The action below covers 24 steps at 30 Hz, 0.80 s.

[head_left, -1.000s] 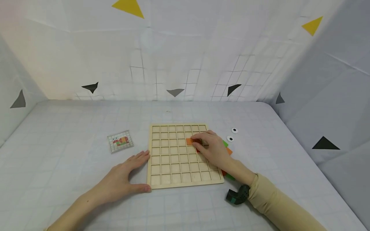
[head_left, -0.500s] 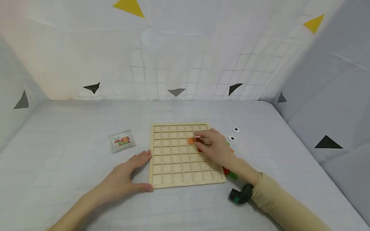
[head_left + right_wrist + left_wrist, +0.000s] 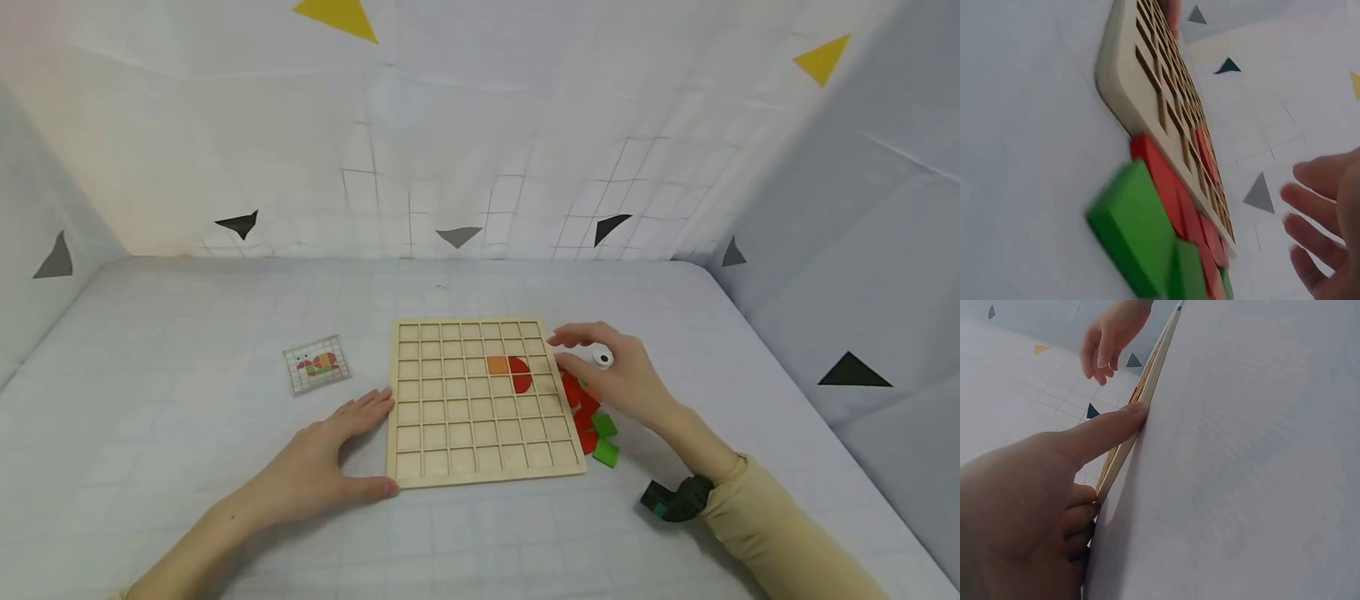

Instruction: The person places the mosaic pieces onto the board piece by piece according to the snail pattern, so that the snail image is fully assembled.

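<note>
Of the wooden grid board [image 3: 476, 410] on the table [image 3: 480, 542], the head view gives us the whole top, while the left wrist view shows it nearly edge-on, so its cells are hard to read there; the right wrist view cuts it off at 12 o'clock. Pale and smooth-rimmed, it has rows of shallow square cells. It looks about square, so we pick out no long axis; its sides run roughly from 6 to 12 o'clock. Right of its middle sits an orange square [image 3: 498, 366], with two red quarter-rounds [image 3: 521, 384] beside it at 3 o'clock. Together these make a half-disc, long from 12 to 6, its curve facing 3.

Along the board's edge, at 3 to 4 o'clock, red pieces [image 3: 583, 417] crowd too closely for us to count, with green squares [image 3: 605, 452] just beyond. The right hand [image 3: 628, 375], at 2 to 3 o'clock, partly covers this heap and a white eye disc [image 3: 603, 357]. Its grip is released, thumb and fingers apart; the right wrist view crops it.

The left hand [image 3: 311, 467], at 8 o'clock, has its grip relaxed, thumb and fingertips touching the board's rim. Near 10 o'clock lies a gridded picture card [image 3: 317, 365], its details too small for us.
</note>
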Motion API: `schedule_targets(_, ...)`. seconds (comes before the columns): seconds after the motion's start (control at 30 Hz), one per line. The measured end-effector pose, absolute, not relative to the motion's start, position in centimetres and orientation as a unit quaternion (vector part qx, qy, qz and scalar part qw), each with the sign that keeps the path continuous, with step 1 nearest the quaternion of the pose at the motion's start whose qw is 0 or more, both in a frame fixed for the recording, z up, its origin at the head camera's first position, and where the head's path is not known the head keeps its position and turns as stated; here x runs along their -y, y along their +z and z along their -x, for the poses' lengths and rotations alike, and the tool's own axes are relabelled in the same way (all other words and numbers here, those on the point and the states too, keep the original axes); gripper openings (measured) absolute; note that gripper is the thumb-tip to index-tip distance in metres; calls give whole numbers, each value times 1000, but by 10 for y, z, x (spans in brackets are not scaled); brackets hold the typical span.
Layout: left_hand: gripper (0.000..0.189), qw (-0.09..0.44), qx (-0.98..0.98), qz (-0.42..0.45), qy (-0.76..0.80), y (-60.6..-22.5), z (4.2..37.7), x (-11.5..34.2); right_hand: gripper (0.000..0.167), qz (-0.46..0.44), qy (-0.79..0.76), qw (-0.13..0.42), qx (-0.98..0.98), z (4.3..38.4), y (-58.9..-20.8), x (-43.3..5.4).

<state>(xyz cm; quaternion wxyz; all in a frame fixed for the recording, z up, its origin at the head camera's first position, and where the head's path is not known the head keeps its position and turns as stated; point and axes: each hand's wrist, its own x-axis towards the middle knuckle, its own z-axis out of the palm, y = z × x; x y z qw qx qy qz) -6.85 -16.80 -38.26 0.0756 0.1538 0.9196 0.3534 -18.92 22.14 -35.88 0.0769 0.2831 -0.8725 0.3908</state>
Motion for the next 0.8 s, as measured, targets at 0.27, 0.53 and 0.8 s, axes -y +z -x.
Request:
schedule_targets(0.27,97,70,-918,-156,358,-384,68,168,28,-290,416,11,862,207,-357,-256)
schedule_targets(0.53,97,66,-918,-163,355,-383,69,167,23,-298,472,-153,815,221,-362,-293)
schedule_targets(0.8,97,64,-919,-163,353,-383,68,168,26,-309,453,-220,807,227,-372,-305)
